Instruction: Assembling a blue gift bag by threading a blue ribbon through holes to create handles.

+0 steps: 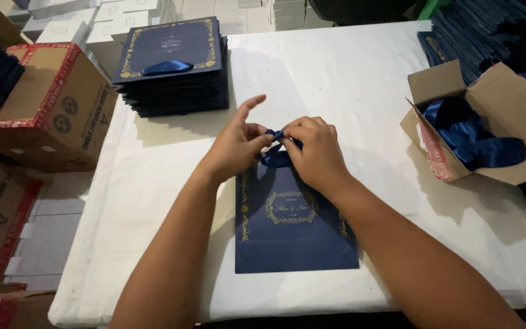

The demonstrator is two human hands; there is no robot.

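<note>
Table: white cloth (360, 79) under both hands
Stack: finished navy bags (175, 67) up-left of them
Bag: navy gift bag (293, 228) beneath the wrists
Ribbon: blue ribbon (275, 155) pinched by left hand (235, 146) and right hand (315, 149)
Tip: probably keep loops even, pull snug

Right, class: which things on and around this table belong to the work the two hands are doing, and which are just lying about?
Part of the work:
- left hand and right hand, both pinching the blue ribbon
- navy bag under them
- stack of finished bags
- open box of ribbons

Lying about:
- taped cardboard box, left
- white boxes behind
- dark blue pile, far right
</note>
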